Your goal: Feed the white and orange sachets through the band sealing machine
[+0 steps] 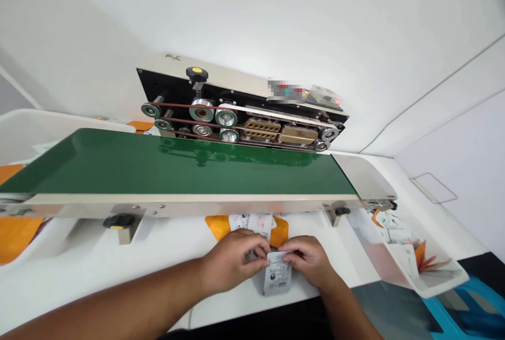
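Note:
A small silver-white printed sachet (277, 277) hangs between my hands, close to the table's front edge. My left hand (236, 258) pinches its upper left corner between thumb and fingers. On the other side, my right hand (307, 258) pinches the upper right corner. Just beyond my fingers, more printed sachets (260, 222) lie on an orange packet (216, 227), partly under the conveyor's front rail. Whether the sachet's top edge is open or closed I cannot make out.
Beyond my hands runs a band sealing machine (240, 113) with a green conveyor belt (118, 166). Black knobs (118, 221) stick out below its rail. A white bin (442, 282) with sachets stands at right, another bin (59, 237) with orange packets at left. A blue stool (469, 303) is lower right.

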`<state>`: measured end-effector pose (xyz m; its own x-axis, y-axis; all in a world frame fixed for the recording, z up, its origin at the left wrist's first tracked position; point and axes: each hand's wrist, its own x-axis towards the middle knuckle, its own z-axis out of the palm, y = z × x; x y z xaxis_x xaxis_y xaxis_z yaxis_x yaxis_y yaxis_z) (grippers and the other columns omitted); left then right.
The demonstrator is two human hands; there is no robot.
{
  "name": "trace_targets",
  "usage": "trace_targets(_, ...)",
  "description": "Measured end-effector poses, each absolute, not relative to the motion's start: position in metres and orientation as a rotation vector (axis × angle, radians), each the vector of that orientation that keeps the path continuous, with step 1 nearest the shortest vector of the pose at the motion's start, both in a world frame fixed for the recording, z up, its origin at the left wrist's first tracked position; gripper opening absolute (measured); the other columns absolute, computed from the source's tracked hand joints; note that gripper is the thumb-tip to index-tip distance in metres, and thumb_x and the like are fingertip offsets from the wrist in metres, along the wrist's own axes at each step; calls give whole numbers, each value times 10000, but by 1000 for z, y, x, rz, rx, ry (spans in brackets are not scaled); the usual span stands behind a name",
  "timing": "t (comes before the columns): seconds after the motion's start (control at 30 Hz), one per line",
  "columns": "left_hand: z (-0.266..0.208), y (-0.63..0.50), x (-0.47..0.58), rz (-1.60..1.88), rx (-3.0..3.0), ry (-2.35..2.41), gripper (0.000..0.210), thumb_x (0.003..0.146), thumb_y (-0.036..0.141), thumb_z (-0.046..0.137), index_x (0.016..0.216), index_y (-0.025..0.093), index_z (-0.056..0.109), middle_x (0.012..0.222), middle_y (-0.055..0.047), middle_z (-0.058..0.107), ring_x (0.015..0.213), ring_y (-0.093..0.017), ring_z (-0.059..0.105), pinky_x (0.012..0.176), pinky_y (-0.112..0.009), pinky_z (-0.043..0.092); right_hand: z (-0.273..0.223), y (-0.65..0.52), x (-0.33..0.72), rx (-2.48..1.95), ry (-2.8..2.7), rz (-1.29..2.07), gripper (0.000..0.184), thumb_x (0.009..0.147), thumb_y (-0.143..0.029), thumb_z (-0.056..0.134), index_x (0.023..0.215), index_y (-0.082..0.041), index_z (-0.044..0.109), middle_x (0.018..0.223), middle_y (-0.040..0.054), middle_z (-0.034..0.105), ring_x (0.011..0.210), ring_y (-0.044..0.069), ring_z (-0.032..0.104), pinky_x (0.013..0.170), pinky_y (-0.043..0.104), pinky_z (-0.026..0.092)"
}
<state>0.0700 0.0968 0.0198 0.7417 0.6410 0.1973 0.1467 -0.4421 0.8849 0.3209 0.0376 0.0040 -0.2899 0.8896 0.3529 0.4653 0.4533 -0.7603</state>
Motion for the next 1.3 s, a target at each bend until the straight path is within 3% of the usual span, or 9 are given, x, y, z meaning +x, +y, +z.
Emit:
trace_targets(0.13, 21, 97, 72, 591, 1967, 587, 217, 857, 252, 741, 1071, 220, 740, 819, -7, 771, 795, -178, 679, 773, -271, 500, 1, 37, 319, -1128, -1911, 628, 155, 909, -401, 716, 959, -264, 771, 776, 12, 775, 651, 169, 730, 623, 253, 568)
trace_targets(0.37, 26, 100, 75, 532, 1616, 817, 149, 862, 199, 645, 977, 169, 735, 744, 12, 703, 672, -130, 610, 635, -221, 460, 4, 36, 321, -1138, -1840, 533, 208, 908, -298, 715, 1110, -257, 748, 798, 15, 761, 663, 161, 708, 643, 258, 572)
trace_targets(0.7, 22, 100, 75, 513, 1636, 785, 161, 848, 231, 646, 970, 174, 734, 750, 8, 701, 693, -135, 607, 652, -224, 455, 2, 33, 321, -1268, -1741, 725, 98, 891, -277, 701, 950, -211, 744, 761, 30, 712, 661, 158, 666, 631, 248, 544)
trace_targets(1.07, 22, 99, 74, 521, 1695, 770, 149, 853, 218, 643, 962, 177, 736, 736, 17, 698, 655, -121, 583, 616, -213, 430, -6, 32, 324, -1300, -1538, 1062, 129, 869, -319, 738, 883, -193, 712, 719, 17, 673, 615, 143, 634, 584, 238, 522)
trace_targets(1.3, 24, 99, 74, 523, 1688, 755, 144, 857, 220, 634, 959, 172, 723, 732, 19, 682, 655, -120, 568, 607, -211, 420, -8, 33, 325, -1295, -1598, 991, 144, 878, -332, 730, 920, -198, 762, 711, 24, 688, 604, 148, 648, 575, 242, 537)
